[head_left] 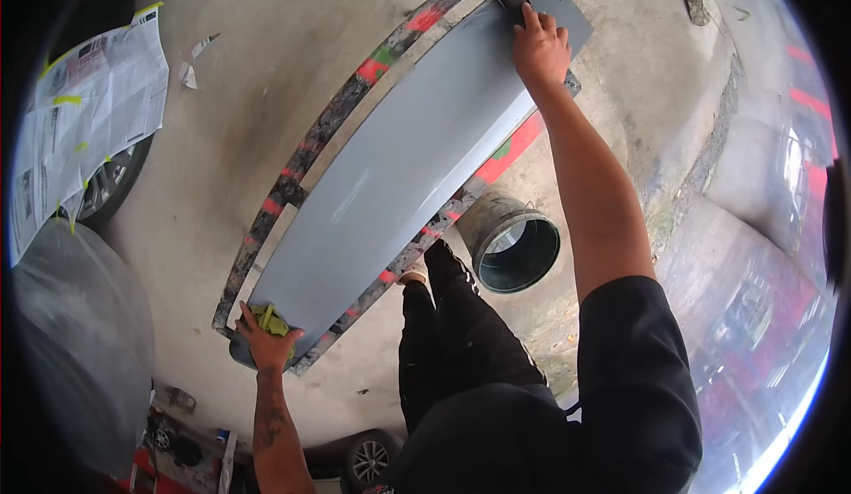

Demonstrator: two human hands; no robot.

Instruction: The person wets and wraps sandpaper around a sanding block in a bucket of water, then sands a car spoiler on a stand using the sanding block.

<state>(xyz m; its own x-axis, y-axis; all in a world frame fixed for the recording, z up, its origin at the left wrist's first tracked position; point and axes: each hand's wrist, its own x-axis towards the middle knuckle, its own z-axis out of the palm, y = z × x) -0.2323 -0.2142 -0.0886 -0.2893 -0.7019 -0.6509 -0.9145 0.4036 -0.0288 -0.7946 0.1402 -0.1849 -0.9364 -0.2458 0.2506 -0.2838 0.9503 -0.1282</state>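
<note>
A long grey panel (pixel 381 148) lies slantwise on a paint-spattered stand (pixel 306 152). At its lower left end, my left hand (pixel 268 343) presses a crumpled yellow-green cloth (pixel 270 319) against the surface, fingers around it. Near the upper right end of the panel, my right hand (pixel 541 48) grips a dark block (pixel 513 3) that rests on the surface. The underside of the block is hidden. A pale streak of reflected light shows on the middle of the panel.
An open bucket (pixel 517 250) stands on the floor beside my legs. At the left are a wheel (pixel 115 179), taped masking paper (pixel 89 108) and plastic sheeting (pixel 75 343). Another wheel (pixel 368 460) is at the bottom. A stone-like lump (pixel 697 4) lies at the upper right.
</note>
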